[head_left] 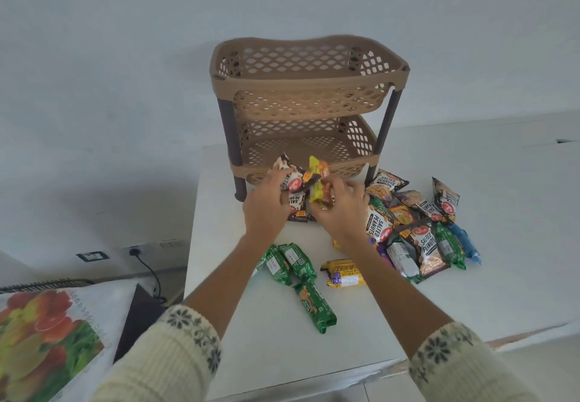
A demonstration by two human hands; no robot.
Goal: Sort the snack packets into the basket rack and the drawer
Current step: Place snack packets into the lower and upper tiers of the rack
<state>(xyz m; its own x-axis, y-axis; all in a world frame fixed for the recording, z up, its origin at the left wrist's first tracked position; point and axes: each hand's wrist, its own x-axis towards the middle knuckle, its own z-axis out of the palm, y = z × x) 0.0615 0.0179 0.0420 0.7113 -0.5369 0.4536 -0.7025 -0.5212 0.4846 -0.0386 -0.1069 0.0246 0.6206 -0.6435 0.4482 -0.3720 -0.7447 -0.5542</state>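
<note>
**Two hands gripping snack packets in front of a basket rack**

Two cream knitted sleeves (175,348) with a dark flower pattern at the cuffs enter from the bottom edge, forearms bare, reaching forward over a white table (470,291). To the lower left, off the table, lies a sheet printed with bright fruit (47,339).

Nearest on the table are three green packets (295,271), two side by side and a third below them, angled toward the viewer. Just to their right lies a yellow packet (343,273).

Further on, the left hand (266,207) is closed around a dark salted peanuts packet (295,178), lifted off the table. The right hand (340,210), just beside it, is clamped on a yellow-green packet (317,182) held upright, with an orange-brown one pressed against it. Another dark peanut packet (297,210) lies flat beneath the hands.

To the right of the right hand, a loose pile of packets (420,222) spreads over the table: several marked salted peanuts, some green, one blue (464,243).

Beyond the hands stands a tan two-tier basket rack (301,87) on dark brown legs, both perforated baskets showing nothing inside. A pale wall (125,56) rises behind it. No drawer can be made out.
</note>
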